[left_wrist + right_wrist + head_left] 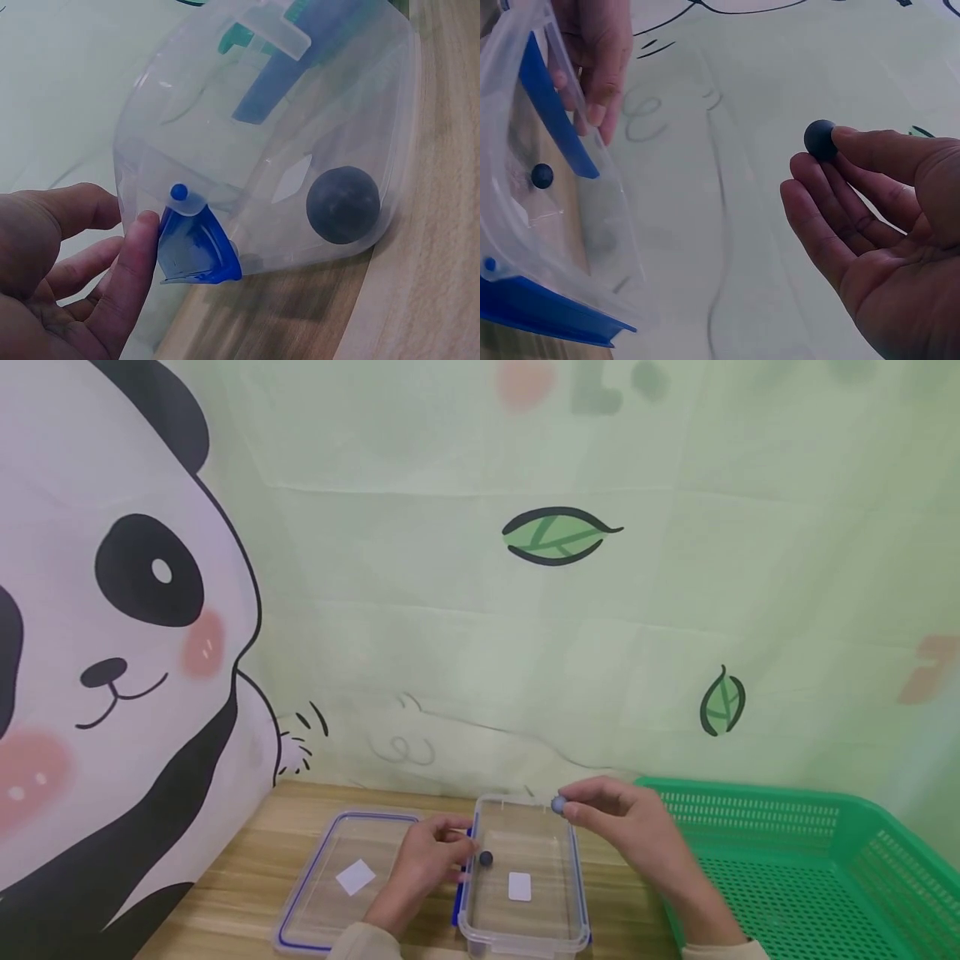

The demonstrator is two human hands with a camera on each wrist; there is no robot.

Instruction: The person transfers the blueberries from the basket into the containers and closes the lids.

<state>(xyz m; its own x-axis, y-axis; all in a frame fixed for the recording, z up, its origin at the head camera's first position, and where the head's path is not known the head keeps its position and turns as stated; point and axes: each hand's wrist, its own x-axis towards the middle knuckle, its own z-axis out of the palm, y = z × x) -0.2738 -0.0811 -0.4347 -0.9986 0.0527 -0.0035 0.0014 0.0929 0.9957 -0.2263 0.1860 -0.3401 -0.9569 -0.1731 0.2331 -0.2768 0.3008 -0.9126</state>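
Note:
A clear plastic box (555, 906) with blue side latches stands without its lid on the wooden table. Inside, near its left wall, lies a small dark ball (486, 858); the left wrist view shows this dark ball (343, 205) through the clear wall. My left hand (431, 856) holds the box's left side, its fingers at the wall beside a blue latch (199, 247). Above the box's far right corner, my right hand (637, 831) pinches a blue-grey ball (558, 804) between thumb and fingertips. In the right wrist view this ball (820, 140) is apart from the box.
The box's clear lid (311, 893) with a blue seal lies flat on the table to the left, partly behind my left forearm. A green perforated basket (855, 814) stands at the right. Behind the table hangs a pale green cloth (420, 568) with a panda and leaves.

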